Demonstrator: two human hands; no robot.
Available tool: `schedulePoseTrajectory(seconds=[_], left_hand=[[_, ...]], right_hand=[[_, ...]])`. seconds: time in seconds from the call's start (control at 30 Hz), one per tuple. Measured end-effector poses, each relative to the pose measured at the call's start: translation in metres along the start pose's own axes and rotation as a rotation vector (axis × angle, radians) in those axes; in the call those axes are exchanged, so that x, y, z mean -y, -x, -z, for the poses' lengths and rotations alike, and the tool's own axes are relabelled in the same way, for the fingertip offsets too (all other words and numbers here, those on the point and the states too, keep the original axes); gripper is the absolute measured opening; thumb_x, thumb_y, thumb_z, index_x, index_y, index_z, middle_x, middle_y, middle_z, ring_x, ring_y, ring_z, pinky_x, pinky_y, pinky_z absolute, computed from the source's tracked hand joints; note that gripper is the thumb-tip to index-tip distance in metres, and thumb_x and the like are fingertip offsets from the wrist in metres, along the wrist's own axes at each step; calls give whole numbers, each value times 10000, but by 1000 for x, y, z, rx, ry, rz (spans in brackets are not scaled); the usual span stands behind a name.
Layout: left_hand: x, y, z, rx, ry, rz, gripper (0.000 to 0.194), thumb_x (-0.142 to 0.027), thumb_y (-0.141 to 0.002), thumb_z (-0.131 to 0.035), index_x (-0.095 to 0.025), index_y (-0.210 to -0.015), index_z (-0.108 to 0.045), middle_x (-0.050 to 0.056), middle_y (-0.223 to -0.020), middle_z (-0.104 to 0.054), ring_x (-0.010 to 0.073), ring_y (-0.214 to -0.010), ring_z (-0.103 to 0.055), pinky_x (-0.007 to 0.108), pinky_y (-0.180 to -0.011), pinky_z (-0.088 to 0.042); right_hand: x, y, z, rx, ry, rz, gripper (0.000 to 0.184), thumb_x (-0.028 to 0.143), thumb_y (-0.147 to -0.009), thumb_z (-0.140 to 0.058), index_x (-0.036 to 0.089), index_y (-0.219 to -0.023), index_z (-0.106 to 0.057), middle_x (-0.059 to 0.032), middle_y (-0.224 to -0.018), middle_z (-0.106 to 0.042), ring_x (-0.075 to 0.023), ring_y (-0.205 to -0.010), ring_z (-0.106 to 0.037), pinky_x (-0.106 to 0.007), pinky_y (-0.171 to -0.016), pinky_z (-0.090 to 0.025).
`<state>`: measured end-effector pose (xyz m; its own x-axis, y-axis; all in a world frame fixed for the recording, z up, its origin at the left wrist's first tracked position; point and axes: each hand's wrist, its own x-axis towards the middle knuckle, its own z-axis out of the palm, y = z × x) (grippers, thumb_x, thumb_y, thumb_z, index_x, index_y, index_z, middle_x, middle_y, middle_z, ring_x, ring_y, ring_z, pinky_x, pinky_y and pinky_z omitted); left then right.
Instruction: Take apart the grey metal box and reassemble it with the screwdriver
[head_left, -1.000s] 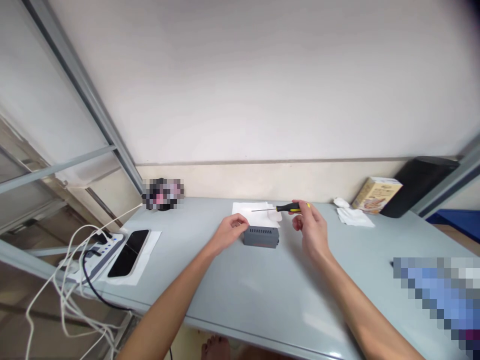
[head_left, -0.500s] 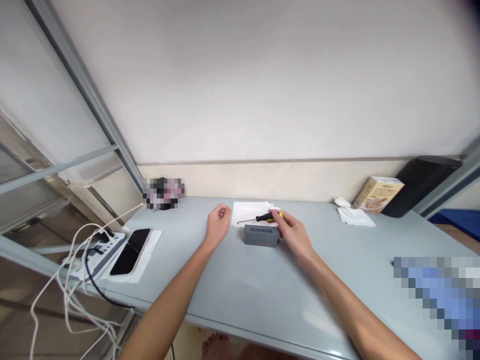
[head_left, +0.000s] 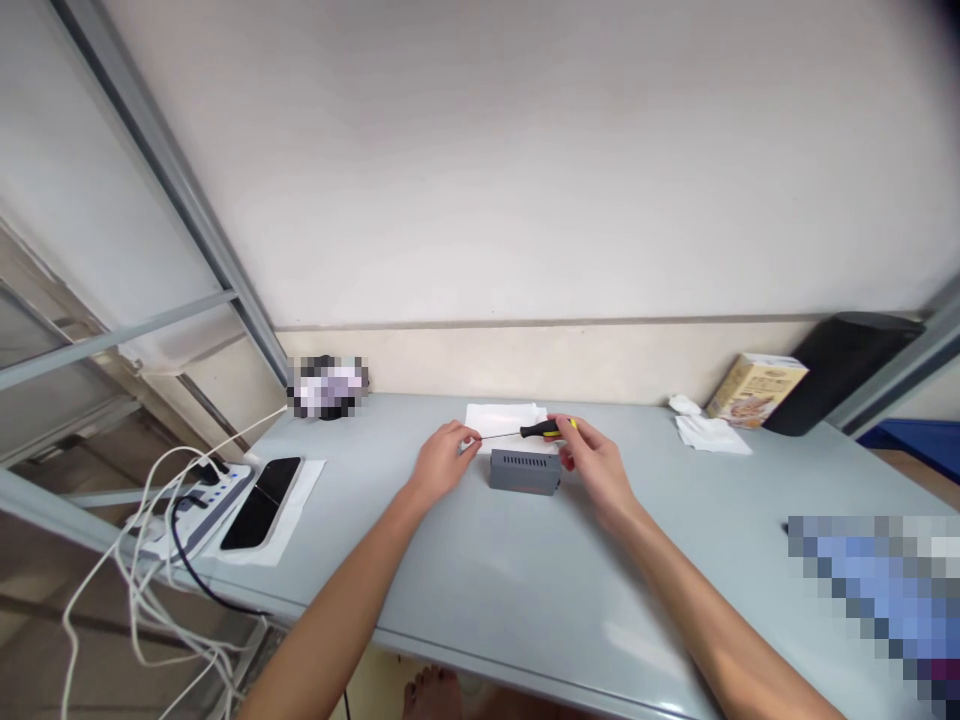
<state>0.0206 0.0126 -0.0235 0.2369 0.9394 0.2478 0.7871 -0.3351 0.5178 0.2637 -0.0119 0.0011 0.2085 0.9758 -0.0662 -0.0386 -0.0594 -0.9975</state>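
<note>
A screwdriver point(head_left: 541, 429) with a black and yellow handle lies level in my right hand point(head_left: 600, 465), whose fingers close round the handle end. Its thin shaft points left and meets the fingertips of my left hand point(head_left: 444, 462). Those fingers are pinched together at the tip; whether they grip the shaft or some small piece there I cannot tell. Just below the screwdriver, a dark grey box point(head_left: 525, 473) with a row of vent slots stands on the grey table point(head_left: 517, 570). White paper point(head_left: 499, 415) lies flat behind it.
At left, a phone point(head_left: 262, 503) rests on white paper beside a power strip point(head_left: 201, 510) with tangled white cables point(head_left: 139, 590). Far right hold a yellow carton point(head_left: 757, 390), a black cylinder point(head_left: 840, 370) and crumpled tissue point(head_left: 711, 434). Blurred items sit at back left and front right.
My left hand has moved right, its fingertips now at the screwdriver's tip. My right hand and the screwdriver have shifted slightly right and up. The grey box has barely moved.
</note>
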Motion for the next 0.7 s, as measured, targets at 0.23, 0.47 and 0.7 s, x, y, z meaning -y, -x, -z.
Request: schedulePoseTrajectory(seconds=[0.23,0.47,0.7], left_hand=[[0,-1,0,-16,42,3,191,-311,-1001,-577,-234,-1022,-751,41,-987,-675,200,-885,-629,301,-793,-476],[-2,-1,2,-43,80,-20,166,-315,-995,-598,-242,-1009,-747,33,-978,-664,188,-854,-616,286,-781,-460],[0,0,2,-32,92,-12,240,-393,-1028,-558,-240,-981,-736,26,-976,-661,181,-847,-615,292,-774,-450]], right_hand=[[2,0,2,-13,-26,24,597,728,-763,-724,219,-1065,-804,-58,-875,-731,-155,-634,-463,-311,-628,-405],[5,1,2,-10,-33,36,612,752,-748,-725,215,-1030,-808,-62,-856,-725,-157,-630,-462,-310,-613,-403],[4,-1,3,-15,-53,36,602,734,-756,-732,210,-1043,-802,-56,-865,-723,-147,-626,-450,-306,-621,-393]])
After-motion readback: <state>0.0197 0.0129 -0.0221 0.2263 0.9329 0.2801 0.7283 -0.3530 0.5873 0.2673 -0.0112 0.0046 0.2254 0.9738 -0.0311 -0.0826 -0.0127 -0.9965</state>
